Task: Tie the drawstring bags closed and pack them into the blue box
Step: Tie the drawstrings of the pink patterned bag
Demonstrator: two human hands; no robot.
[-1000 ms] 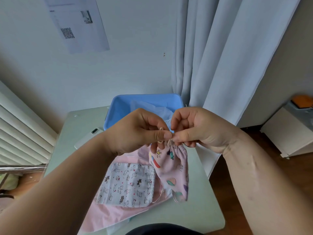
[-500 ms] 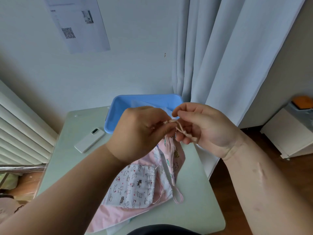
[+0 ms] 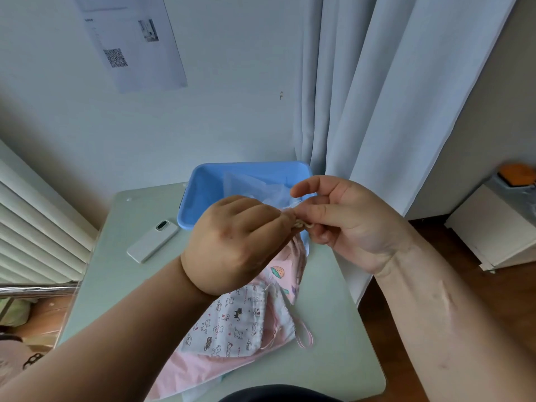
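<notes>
Pink fabric drawstring bag (image 3: 290, 265) with small coloured prints was held up by its gathered neck, just in front of the blue plastic box (image 3: 203, 181). Its beige twisted cord (image 3: 303, 224) was pinched at the neck by the curled fingers of the left hand (image 3: 235, 245) and by the thumb and fingers of the right hand (image 3: 348, 219). Both hands were brought together on the cord, with the right index finger held out above it. Beneath, a white cat-print fabric bag (image 3: 232, 320) was laid on a pale pink cloth (image 3: 185, 369) on the pale green worktop (image 3: 121, 256). A slim white rectangular device (image 3: 153, 240) was seen left of the box, and pale blue curtains (image 3: 377, 111) behind it.
</notes>
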